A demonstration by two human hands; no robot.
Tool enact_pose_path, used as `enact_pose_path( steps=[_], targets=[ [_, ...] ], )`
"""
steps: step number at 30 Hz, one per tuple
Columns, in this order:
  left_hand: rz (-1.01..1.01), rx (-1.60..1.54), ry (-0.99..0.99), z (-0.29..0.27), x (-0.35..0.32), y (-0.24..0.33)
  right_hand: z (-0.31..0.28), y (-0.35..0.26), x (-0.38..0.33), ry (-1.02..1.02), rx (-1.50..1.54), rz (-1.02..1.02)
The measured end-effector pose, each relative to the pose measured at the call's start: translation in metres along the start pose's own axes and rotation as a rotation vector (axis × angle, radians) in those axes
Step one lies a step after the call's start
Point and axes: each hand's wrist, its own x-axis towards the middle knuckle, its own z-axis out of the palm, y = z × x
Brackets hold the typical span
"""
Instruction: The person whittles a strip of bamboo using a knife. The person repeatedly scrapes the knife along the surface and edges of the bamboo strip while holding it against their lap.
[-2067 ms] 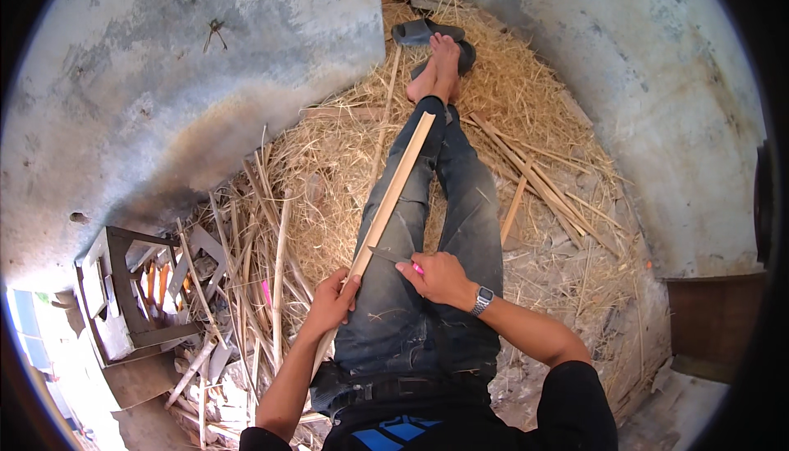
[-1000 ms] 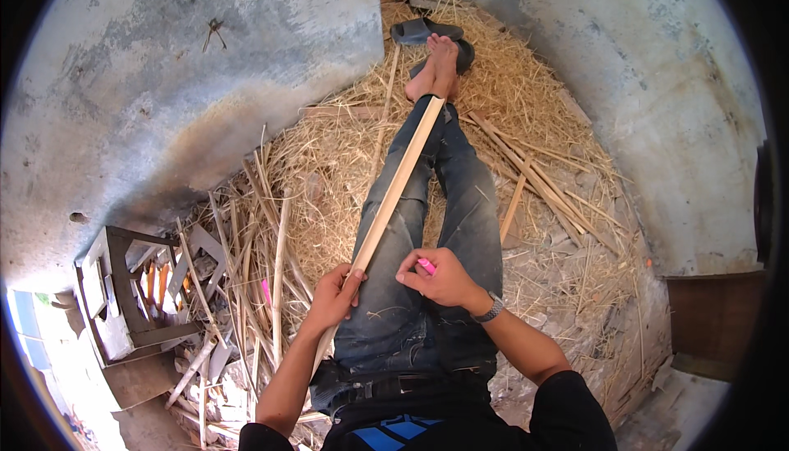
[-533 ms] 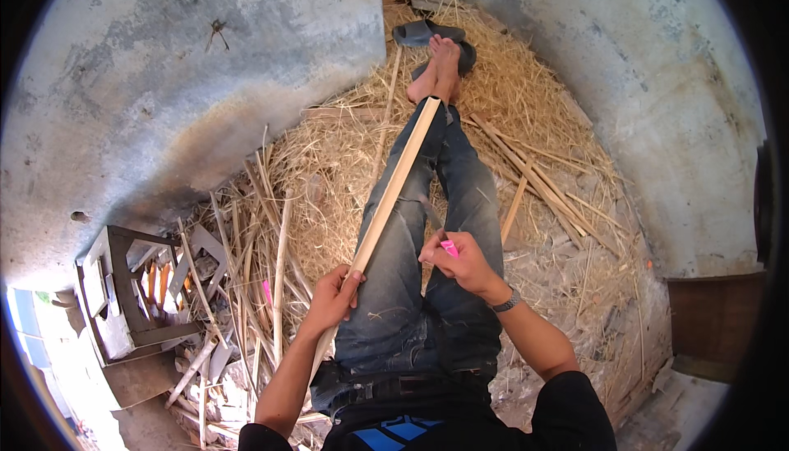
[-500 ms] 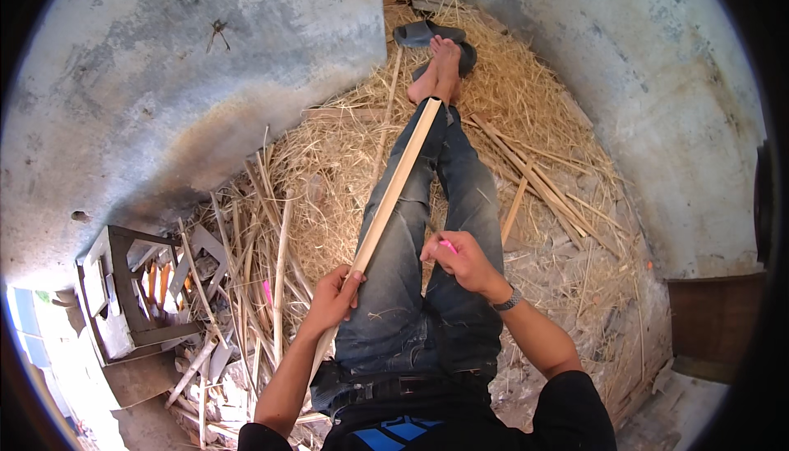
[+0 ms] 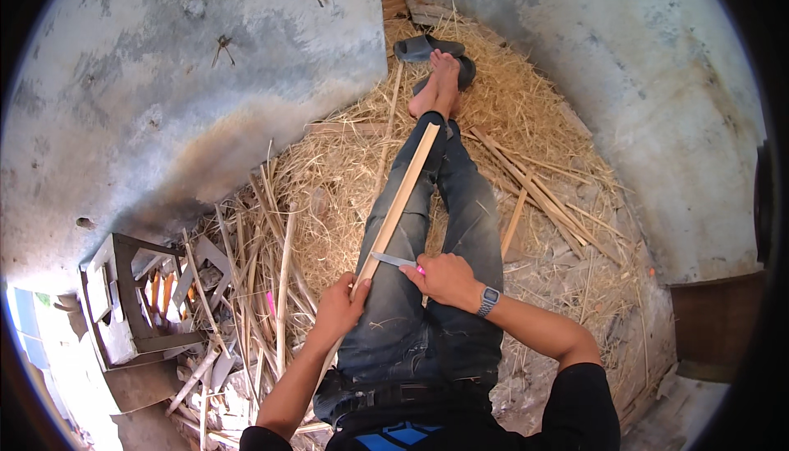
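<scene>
Gripped near its lower end by the left hand [image 5: 339, 311], fingers wrapped shut around it, a long pale strip [image 5: 396, 204] of split bamboo or wood lies along the person's outstretched legs [image 5: 448, 229], its far end reaching toward the bare feet [image 5: 436, 81]. Right hand [image 5: 448, 278] is closed on a small knife [image 5: 399, 261] with a pink handle; the blade lies across the strip just above the left hand, touching its edge. Judged from its look, the strip is light, stiff along its length yet thin enough to flex and to split along the grain, with edges that may splinter (hold best taken low, behind the blade, as shown). A watch [image 5: 487, 301] sits on the right wrist.

Around the legs: a bed of straw [image 5: 329, 172] and shavings, with further loose strips [image 5: 534, 196] lying to the right of the legs and a scatter of sticks [image 5: 246, 303] to the left. Dark sandals [image 5: 427, 47] lie just beyond the feet. A small open-framed stool or box [image 5: 131, 303] stands at lower left, against the grey concrete wall [image 5: 164, 81].
</scene>
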Motion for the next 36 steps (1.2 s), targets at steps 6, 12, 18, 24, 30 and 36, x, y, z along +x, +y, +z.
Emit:
enact_pose_path(
  steps=[6, 12, 18, 24, 30, 36],
  targets=[
    [0.357, 0.619, 0.429, -0.008, -0.01, 0.029, 0.009, 0.001, 0.006, -0.023, -0.067, 0.026],
    [0.629, -0.267, -0.739, 0.025, -0.053, 0.081, 0.007, -0.008, 0.011, -0.081, -0.134, 0.042],
    [0.762, -0.902, -1.52, 0.171, -0.156, 0.115, 0.0, -0.011, 0.014, -0.089, -0.176, 0.016],
    [0.66, -0.949, -1.717, 0.234, -0.174, 0.145, 0.005, -0.012, 0.014, -0.06, -0.191, 0.007],
    [0.184, -1.223, -1.69, 0.201, -0.179, 0.159, 0.007, -0.005, 0.01, -0.027, -0.189, -0.017],
    [0.309, -1.104, -1.464, 0.154, -0.153, 0.156, 0.008, -0.007, 0.013, -0.036, -0.18, -0.01]
  ],
)
